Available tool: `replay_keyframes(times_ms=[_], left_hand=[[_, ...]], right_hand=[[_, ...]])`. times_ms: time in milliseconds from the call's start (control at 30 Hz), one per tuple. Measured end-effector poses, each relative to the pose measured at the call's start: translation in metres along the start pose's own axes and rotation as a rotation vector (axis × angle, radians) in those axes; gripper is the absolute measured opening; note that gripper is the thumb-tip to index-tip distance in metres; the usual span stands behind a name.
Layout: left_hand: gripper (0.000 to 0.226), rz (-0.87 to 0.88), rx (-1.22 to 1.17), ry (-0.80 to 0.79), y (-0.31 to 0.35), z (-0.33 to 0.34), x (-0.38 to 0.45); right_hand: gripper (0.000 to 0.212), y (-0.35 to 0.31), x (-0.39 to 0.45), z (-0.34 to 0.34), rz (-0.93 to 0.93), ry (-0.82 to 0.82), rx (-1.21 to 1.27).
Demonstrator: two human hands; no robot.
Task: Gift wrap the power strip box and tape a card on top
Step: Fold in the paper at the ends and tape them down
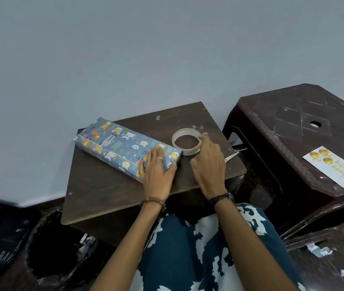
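Box (124,148) is wrapped; left hand (156,169) presses flat on it, right hand (207,162) grips tape (185,141); card (334,168) at 3 o'clock is not yet taped on

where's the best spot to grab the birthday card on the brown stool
The birthday card lies flat on the plastic stool, so there is nothing to pinch from above. Its near short end sits right at the stool's front edge: I'd come from that side, slide it a little past the edge, then pinch that end, thumb on top, fingers beneath.
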State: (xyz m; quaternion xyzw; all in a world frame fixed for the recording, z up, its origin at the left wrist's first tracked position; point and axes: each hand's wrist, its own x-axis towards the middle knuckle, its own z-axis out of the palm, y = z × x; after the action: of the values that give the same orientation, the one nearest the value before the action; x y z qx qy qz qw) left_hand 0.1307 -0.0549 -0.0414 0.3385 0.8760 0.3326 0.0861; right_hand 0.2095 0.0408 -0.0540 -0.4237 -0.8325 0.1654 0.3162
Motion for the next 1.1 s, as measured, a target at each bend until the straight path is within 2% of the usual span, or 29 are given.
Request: replay_keyframes(times_ms=[100, 167, 233, 333, 400, 533, 667, 800, 867, 1100], left_hand=[[0.061, -0.012, -0.086, -0.048, -0.001, -0.004, -0.001], [0.061, -0.015, -0.114, -0.071, -0.003, -0.005, -0.001], [0.062, -0.027, -0.152, -0.087, -0.003, -0.007, -0.001], [0.061, -0.052, -0.197, -0.103, -0.001, -0.007, -0.001], [0.061, -0.066, -0.211, -0.116, 0.0, -0.007, 0.0], [0.059, -0.076, -0.248, -0.152, 0.0, -0.01, 0.003], [0.058, -0.066, -0.247, -0.171, -0.002, -0.011, 0.003], [0.058, -0.056, -0.207, -0.162, -0.001, -0.01, 0.004], [0.058, -0.052, -0.199, -0.158, -0.002, -0.01, 0.004], [0.058, -0.047, -0.178, -0.152, -0.002, -0.009, 0.003]], right_hand=[[0.052, 0.0, 0.004, 0.001, -0.041, 0.0, 0.015], [0.051, 0.001, 0.007, 0.0, -0.027, -0.049, 0.118], [0.042, 0.001, 0.008, -0.002, 0.011, 0.01, 0.25], [0.023, 0.005, 0.016, -0.01, 0.199, 0.151, 0.472], [0.015, 0.015, 0.025, -0.01, 0.353, 0.126, 0.593], [0.026, 0.03, 0.04, 0.002, 0.572, 0.012, 0.75], [0.031, 0.029, 0.052, 0.007, 0.661, 0.003, 0.834], [0.02, 0.029, 0.059, 0.008, 0.605, 0.007, 0.88], [0.018, 0.032, 0.059, 0.009, 0.536, -0.032, 0.816], [0.024, 0.031, 0.053, 0.002, 0.194, -0.112, 0.236]])
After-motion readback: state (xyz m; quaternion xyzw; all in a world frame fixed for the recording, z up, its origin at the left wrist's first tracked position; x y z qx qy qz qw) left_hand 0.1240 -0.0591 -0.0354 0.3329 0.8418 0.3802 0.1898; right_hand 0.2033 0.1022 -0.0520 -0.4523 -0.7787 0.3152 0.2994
